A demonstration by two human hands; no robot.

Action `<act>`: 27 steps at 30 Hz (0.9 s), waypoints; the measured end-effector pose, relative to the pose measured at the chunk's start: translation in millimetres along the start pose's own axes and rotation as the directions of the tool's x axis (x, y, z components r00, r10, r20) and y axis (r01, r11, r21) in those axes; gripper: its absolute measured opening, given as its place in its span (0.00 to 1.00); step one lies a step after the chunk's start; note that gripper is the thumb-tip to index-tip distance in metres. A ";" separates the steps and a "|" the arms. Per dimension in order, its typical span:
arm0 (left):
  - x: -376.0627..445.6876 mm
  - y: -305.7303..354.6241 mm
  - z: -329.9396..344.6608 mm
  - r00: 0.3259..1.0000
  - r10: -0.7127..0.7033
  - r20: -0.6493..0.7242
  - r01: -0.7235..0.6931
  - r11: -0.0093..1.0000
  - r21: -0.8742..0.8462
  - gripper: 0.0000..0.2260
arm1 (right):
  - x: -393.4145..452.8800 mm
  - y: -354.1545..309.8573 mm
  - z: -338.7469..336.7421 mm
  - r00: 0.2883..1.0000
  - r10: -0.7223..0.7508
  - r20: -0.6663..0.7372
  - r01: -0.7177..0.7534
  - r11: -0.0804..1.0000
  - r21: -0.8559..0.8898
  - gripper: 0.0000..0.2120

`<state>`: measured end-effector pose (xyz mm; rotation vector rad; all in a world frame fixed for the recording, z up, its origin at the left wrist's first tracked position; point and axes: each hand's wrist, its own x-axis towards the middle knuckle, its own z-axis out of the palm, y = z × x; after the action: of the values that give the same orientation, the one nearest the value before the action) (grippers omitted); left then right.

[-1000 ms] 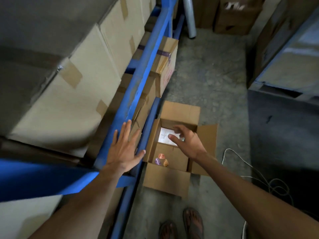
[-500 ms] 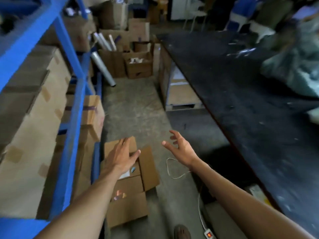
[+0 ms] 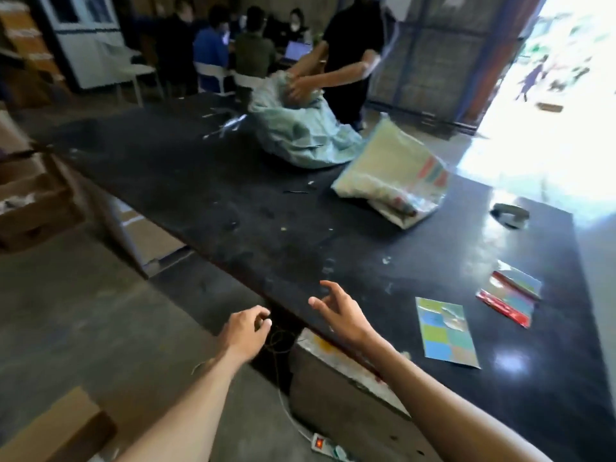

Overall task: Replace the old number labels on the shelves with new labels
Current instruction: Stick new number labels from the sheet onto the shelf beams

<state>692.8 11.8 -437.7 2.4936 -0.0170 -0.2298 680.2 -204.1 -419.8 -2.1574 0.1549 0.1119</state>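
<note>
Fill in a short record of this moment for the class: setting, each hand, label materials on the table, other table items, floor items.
setting: black table in a warehouse
left hand: empty, fingers curled, over the floor
right hand: empty, fingers spread, at the table edge
label materials: coloured sticker sheet; two sticker packets
other table items: tape roll; plastic bag
floor items: power strip; cardboard boxes

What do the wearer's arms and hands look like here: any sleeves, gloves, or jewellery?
Both forearms are bare, with no sleeve in view. The left hand and right hand have no gloves, and no rings, watch or wristband can be seen.
</note>
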 end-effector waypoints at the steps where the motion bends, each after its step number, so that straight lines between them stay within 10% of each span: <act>1: 5.7 19.8 14.9 0.999 0.016 0.028 -0.016 1.000 -0.005 0.10 | -1.2 16.3 -19.9 0.999 0.034 -0.032 -0.034 0.999 0.003 0.28; 15: 20.2 209.8 224.3 0.884 0.160 0.439 -0.130 0.987 -0.099 0.14 | -42.0 235.9 -180.3 0.728 0.596 -0.340 -0.637 0.771 -0.013 0.28; 27: 15.4 233.8 313.4 0.782 0.218 0.584 -0.399 0.895 0.199 0.28 | -27.1 281.0 -173.3 0.590 0.740 -0.323 -0.747 0.652 0.129 0.26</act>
<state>665.0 -362.5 -548.5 2.5890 -0.7620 -0.8541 613.9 -501.5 -549.7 -1.9701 1.2918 0.2086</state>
